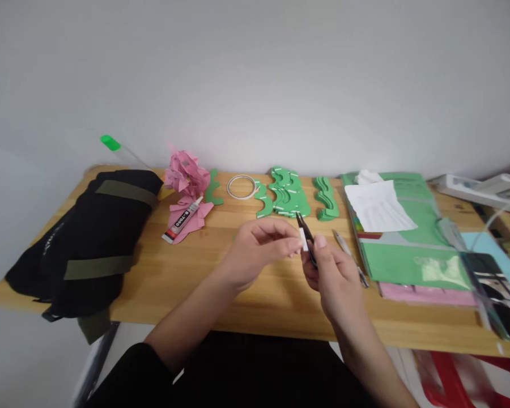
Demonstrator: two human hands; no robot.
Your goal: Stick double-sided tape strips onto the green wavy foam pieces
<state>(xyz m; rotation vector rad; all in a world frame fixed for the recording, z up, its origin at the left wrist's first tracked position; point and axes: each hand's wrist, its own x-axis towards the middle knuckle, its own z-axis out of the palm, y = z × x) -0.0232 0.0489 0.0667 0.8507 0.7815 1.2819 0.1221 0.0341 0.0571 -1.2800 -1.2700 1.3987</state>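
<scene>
My left hand (266, 246) is closed, thumb and finger pinching one side of a short white strip (304, 240). In my right hand (334, 275) is a slim dark pointed tool (306, 230), gripped low with its tips up and away from me; I cannot tell whether it is tweezers or small scissors. The strip lies against the tool, between both hands. Just beyond them is a pile of wavy green paper cutouts (287, 192) bearing small white strips. Another green stack (325, 199) stands to its right, and a thin tape roll (242, 187) lies to its left.
Pink crumpled paper (187, 173) and a glue tube (182, 220) lie on the left, beside a black cloth bundle (106, 226). A silver pen-like tool (351, 258), green packet (408, 255), white paper (380, 205), phone (499, 294) and power strip (484, 187) occupy the right.
</scene>
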